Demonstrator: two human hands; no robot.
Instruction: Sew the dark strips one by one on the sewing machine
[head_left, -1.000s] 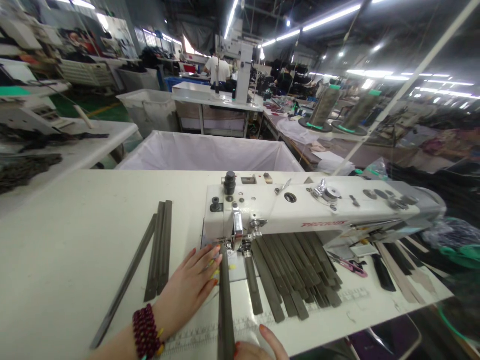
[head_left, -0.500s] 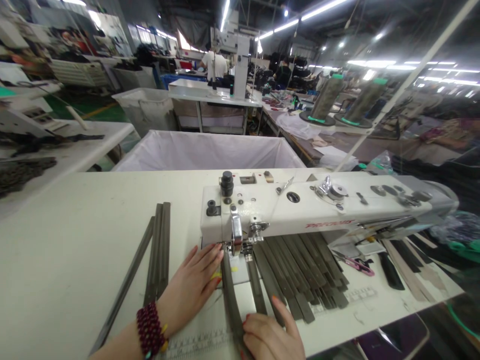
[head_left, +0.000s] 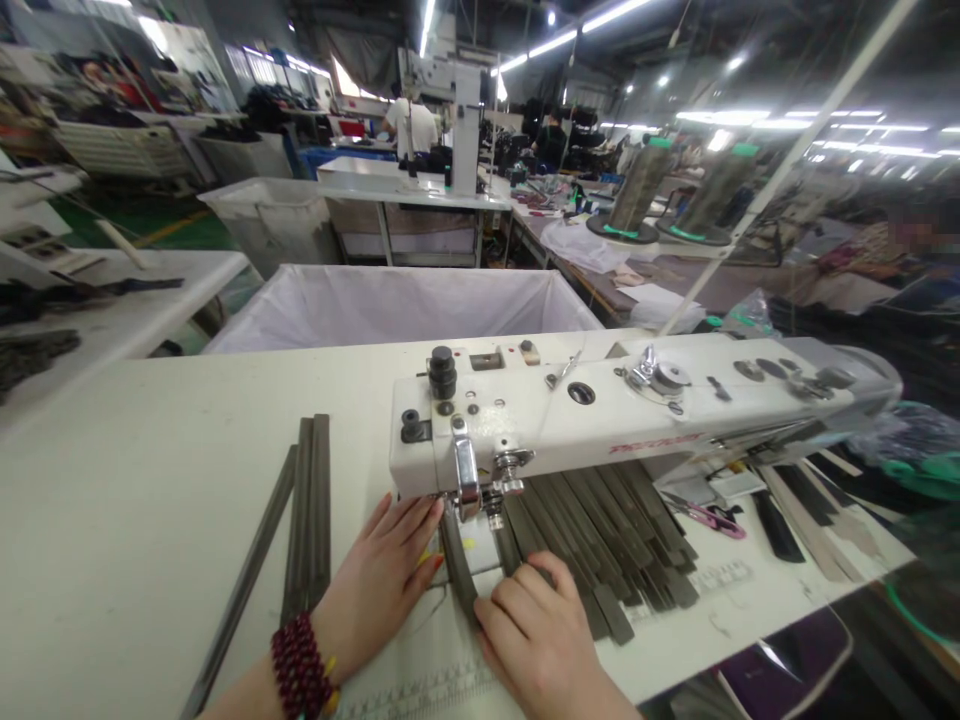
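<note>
A dark olive fabric strip [head_left: 460, 565] runs from under the presser foot of a white sewing machine [head_left: 555, 410] toward me. My left hand [head_left: 386, 560] lies flat on the machine bed with fingers stretched out, its fingertips beside the strip near the needle area. Curled around the strip's near part, my right hand [head_left: 532, 625] grips it between thumb and fingers; that end is hidden under the hand. Right of it, beneath the machine arm, lies a row of similar olive strips [head_left: 592, 535]. Several more strips [head_left: 307, 510] rest left of my left hand.
Pink-handled snips [head_left: 716, 520] and a black piece [head_left: 778, 527] lie right of the strips. A printed ruler scale [head_left: 420, 690] runs along the table's near side. Behind the table stands a white-lined bin [head_left: 420, 300]; thread cones [head_left: 637, 190] stand at back right.
My right hand has moved forward along the strip, closer to the needle, and its fingers are more curled. My left hand stays nearly in place. The whole view has shifted slightly.
</note>
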